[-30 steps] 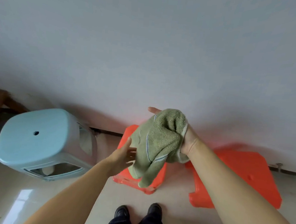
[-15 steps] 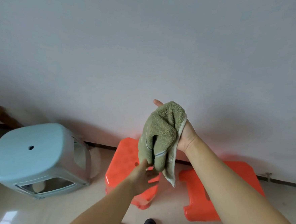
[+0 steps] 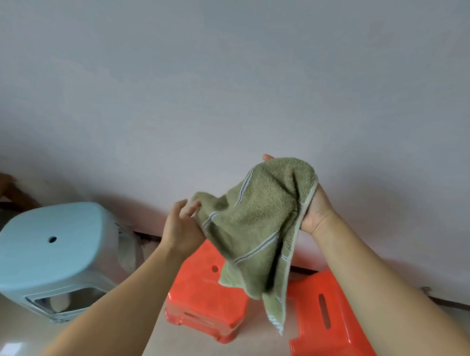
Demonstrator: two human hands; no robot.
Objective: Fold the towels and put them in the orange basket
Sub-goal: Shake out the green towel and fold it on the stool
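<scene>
I have the olive-green terry towel with thin pale stripes [image 3: 255, 229] up in the air in front of me, above the two orange plastic stools [image 3: 206, 295] on the pale floor. My right hand [image 3: 316, 211] is closed on its upper edge, the cloth draped over the fingers, and my left hand [image 3: 181, 227] pinches a corner out to the side, so the fabric hangs bunched between them, one tail dangling low. I judge this as the opening-out step, before any fold. Next I need to find a second top corner and pull the edge taut. No orange basket shows in view; the light-blue plastic stool [image 3: 48, 251] stands to the left.
</scene>
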